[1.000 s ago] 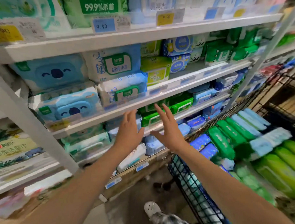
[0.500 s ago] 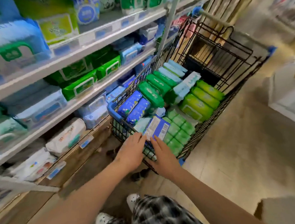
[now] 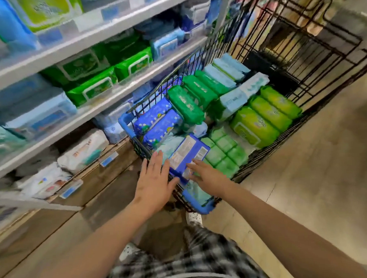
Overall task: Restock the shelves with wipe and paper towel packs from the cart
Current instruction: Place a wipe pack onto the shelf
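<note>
A black wire cart with blue corner guards stands beside the shelves, packed with green, lime, pale blue and dark blue wipe packs. At its near corner a blue pack with a white label lies tilted on top of the others. My left hand lies flat against the pack's left edge with straight fingers, thumb under its near end. My right hand touches the pack's near right side with fingers extended. White shelves on the left hold green and blue wipe packs.
The lowest shelf carries white soft packs above a wooden base. Bare floor lies to the right of the cart. My shoe is just under the cart's near corner.
One second ago both hands were open at the middle shelf. I turned right and down to the cart, and both hands now flank the blue labelled pack, which sits a little higher.
</note>
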